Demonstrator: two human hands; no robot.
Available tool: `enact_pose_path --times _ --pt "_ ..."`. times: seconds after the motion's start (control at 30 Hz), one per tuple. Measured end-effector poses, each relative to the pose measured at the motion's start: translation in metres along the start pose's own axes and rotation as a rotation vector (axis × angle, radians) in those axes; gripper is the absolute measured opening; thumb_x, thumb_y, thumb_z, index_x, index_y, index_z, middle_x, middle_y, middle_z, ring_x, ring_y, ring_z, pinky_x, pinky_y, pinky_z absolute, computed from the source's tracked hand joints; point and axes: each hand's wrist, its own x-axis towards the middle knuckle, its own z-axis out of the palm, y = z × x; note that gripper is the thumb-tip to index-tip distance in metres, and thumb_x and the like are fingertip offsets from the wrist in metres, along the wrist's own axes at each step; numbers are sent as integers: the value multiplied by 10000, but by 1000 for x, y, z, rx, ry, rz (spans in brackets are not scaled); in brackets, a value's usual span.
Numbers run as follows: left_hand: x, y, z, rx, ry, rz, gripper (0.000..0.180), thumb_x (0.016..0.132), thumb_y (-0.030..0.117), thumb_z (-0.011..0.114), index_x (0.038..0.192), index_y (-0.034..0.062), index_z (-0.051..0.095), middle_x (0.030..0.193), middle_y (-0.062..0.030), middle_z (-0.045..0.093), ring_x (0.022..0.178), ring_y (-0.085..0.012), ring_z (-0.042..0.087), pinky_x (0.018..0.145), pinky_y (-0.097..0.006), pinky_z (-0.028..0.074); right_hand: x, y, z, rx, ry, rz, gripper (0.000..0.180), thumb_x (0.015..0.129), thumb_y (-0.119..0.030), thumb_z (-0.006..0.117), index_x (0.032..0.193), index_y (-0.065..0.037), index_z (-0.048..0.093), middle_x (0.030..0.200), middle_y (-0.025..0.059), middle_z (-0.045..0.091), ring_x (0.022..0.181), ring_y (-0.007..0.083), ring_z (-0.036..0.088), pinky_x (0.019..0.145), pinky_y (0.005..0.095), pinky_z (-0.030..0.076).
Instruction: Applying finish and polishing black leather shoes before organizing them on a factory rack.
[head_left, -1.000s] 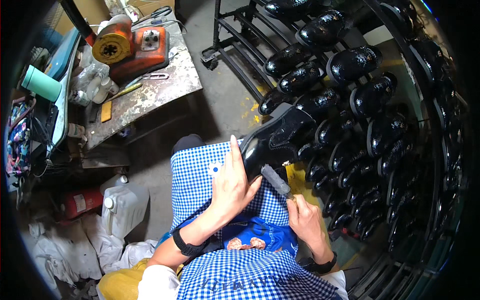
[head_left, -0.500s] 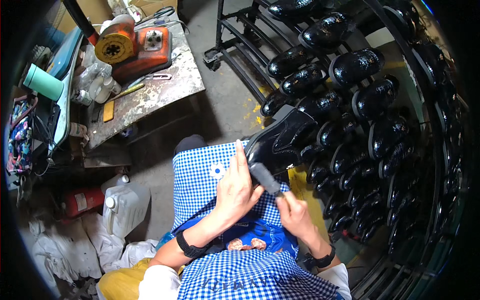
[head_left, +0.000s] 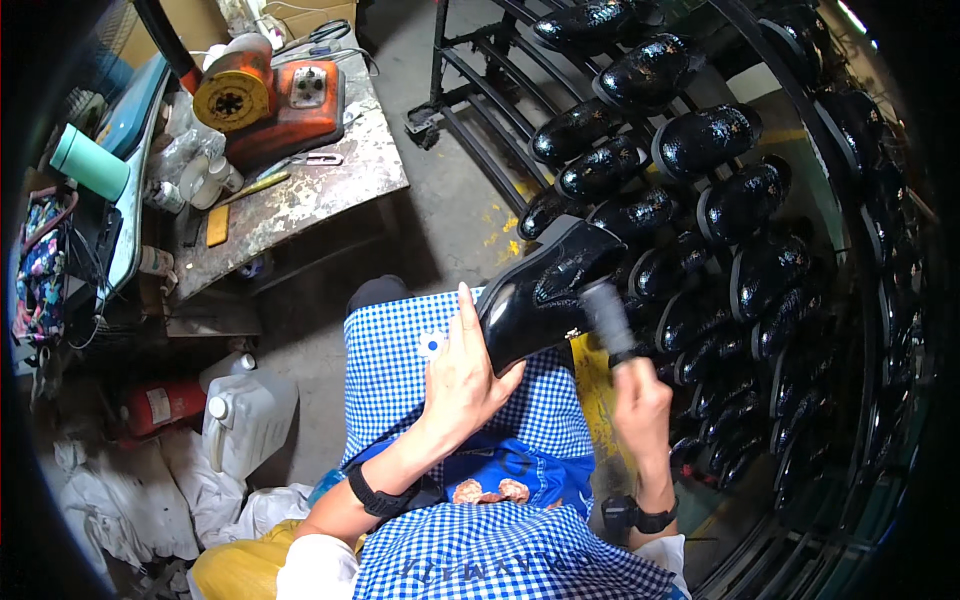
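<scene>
A black, shiny boot (head_left: 525,300) is at the middle of the scene, held above the far edge of a blue-and-white checked apron (head_left: 395,375) spread over the person's lap. The left hand (head_left: 462,385) has its grip on the boot's near end, the fingers laid fairly straight along the left side and the thumb toward the near side; how firmly it presses cannot be told. The right hand (head_left: 640,405) has its grip closed around the handle of a grey brush (head_left: 607,315). The brush is blurred and overlaps the boot's right side, so whether the two touch is unclear.

On the right, just beyond the boot, a black rack (head_left: 440,60) carries rows of glossy black shoes (head_left: 710,140). On the far left is a bench (head_left: 365,165) with a worn, stained top, and an orange machine (head_left: 322,108) stands on it. A pale green tumbler (head_left: 90,162) is further left, and a white jug (head_left: 255,425) is on the near left, beside a red container (head_left: 160,405).
</scene>
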Motion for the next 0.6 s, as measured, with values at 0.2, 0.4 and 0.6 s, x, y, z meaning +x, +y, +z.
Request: enact_pose_path --times 0.2,0.4,0.6 --pt "2 1 -1 16 20 34 1002 687 227 734 1381 -129 106 1085 -288 495 804 -386 588 681 -412 502 -21 -1 20 -136 -113 -186 160 872 -165 575 798 -31 527 672 157 621 575 334 617 497 407 484" --pt "0 5 -5 51 -25 77 977 690 192 731 1379 -129 117 1079 -269 480 828 -373 575 711 -403 494 -9 -7 8 -294 -50 -197 155 873 -156 566 790 -32 523 626 157 594 561 351 607 467 410 467" --pt "0 3 -3 30 -34 -3 968 692 203 731 1379 -125 133 1063 -251 481 798 -361 568 665 -398 501 -14 3 6 -165 -148 -230 143 861 -142 579 787 -34 521 629 156 599 548 340 601 473 402 473"
